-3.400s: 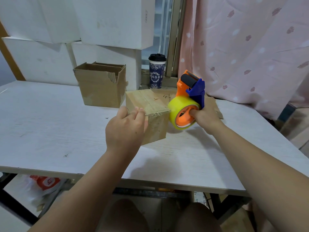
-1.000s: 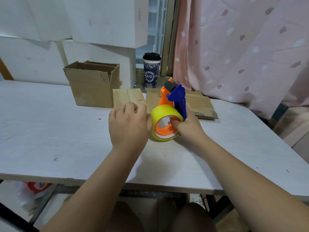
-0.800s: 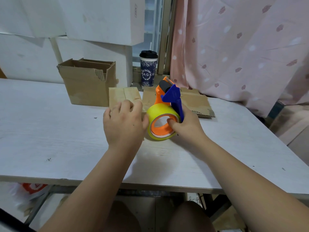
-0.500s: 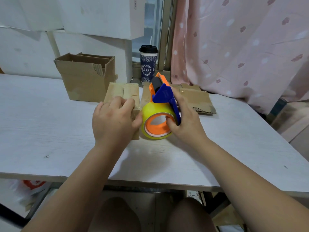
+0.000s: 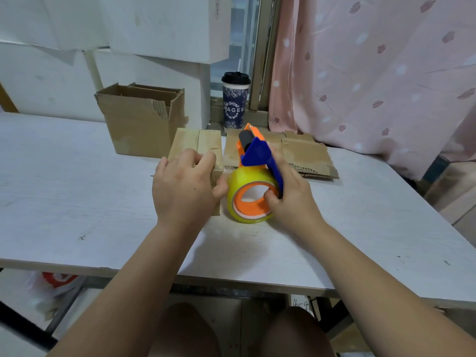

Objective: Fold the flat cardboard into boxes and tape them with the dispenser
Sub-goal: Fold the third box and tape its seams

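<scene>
A small closed cardboard box (image 5: 199,144) stands on the white table (image 5: 77,191), its top flaps meeting at a centre seam. My left hand (image 5: 184,188) grips the box's near top edge, fingers curled over it, and hides its front face. To the right of the box, my right hand (image 5: 288,202) holds the orange and blue tape dispenser (image 5: 253,171) with its yellow tape roll, which sits close against the box's right side. Flat cardboard (image 5: 301,155) lies behind the dispenser.
An open-topped cardboard box (image 5: 140,124) stands behind to the left. A paper cup with a dark lid (image 5: 235,99) sits on the window ledge. White boxes (image 5: 154,24) are stacked at the back and a pink curtain (image 5: 373,68) hangs at right.
The small box was turned from an angled position so its seam runs away from me. My left hand has shifted to its near top edge. The dispenser has tilted and stayed beside the box.
</scene>
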`<state>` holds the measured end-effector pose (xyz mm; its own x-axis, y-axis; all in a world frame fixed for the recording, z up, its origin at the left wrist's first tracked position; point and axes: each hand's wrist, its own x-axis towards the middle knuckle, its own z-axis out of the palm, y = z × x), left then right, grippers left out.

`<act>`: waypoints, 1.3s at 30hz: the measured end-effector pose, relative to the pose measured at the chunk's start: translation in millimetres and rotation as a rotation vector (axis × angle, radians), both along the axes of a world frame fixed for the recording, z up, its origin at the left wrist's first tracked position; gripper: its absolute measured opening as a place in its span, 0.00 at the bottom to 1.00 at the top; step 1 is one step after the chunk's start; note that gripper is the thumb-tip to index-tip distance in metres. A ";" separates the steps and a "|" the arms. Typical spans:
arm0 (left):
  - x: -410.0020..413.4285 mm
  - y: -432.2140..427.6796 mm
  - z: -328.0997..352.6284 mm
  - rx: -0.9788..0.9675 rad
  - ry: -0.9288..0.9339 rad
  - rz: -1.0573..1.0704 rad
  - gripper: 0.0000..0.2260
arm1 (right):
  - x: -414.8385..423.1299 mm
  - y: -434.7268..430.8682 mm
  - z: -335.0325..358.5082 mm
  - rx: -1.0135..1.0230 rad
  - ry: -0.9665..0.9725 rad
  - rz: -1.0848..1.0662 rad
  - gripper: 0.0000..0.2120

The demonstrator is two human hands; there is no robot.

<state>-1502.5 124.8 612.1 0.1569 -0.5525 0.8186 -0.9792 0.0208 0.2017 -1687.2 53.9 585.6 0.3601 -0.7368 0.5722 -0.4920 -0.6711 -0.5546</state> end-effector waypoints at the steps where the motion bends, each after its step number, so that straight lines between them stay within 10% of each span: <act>1: 0.0 0.0 0.0 0.009 -0.006 -0.003 0.09 | -2.9 -2.3 4.6 -0.001 -0.005 0.002 0.42; 15: -1.5 -1.2 2.4 0.026 0.021 0.000 0.08 | -22.6 0.9 46.8 -0.156 0.385 -0.001 0.48; 39: 8.1 0.1 4.3 0.097 0.073 -0.009 0.09 | -44.2 1.3 47.8 -0.114 0.426 -0.011 0.48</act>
